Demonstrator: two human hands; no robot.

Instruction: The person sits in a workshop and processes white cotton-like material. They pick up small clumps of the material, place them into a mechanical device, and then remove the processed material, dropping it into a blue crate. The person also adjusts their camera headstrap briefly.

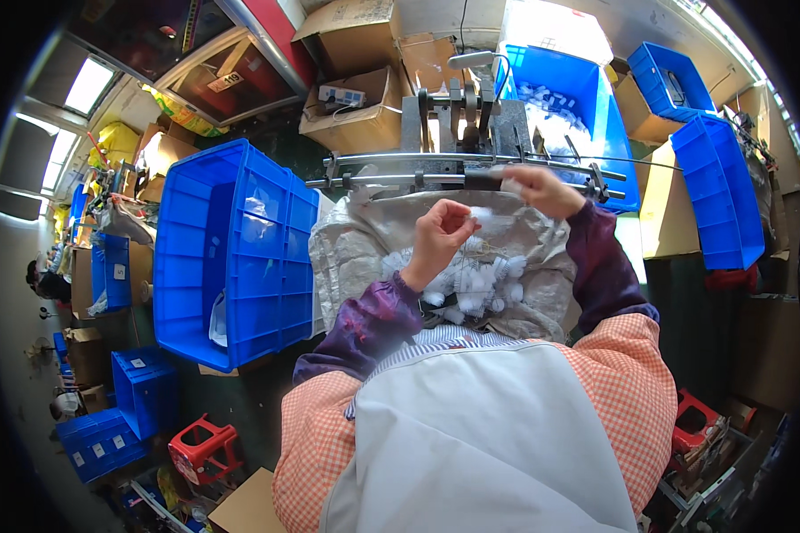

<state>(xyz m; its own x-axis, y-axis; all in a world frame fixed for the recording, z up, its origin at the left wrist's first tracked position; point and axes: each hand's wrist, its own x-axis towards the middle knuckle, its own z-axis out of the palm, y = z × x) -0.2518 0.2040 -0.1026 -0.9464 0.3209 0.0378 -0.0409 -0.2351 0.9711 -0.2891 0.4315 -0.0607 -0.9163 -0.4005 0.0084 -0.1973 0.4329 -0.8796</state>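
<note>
My left hand is closed, thumb and fingertips pinching a small white bristle brush above the grey woven sheet. Farther off and to the right, my right hand has its fingers bent together beside the metal rails. Something pale shows at its fingertips, too blurred to name. Below my left hand, several white bristle brushes lie heaped on the sheet. Just beyond the hands stands a dark bench machine, with two steel rails running across its front.
A large blue crate stands on its side at the left. Behind right, a blue bin holds many white pieces. Cardboard boxes stack behind the machine, and another blue crate is at far right. A red stool sits lower left.
</note>
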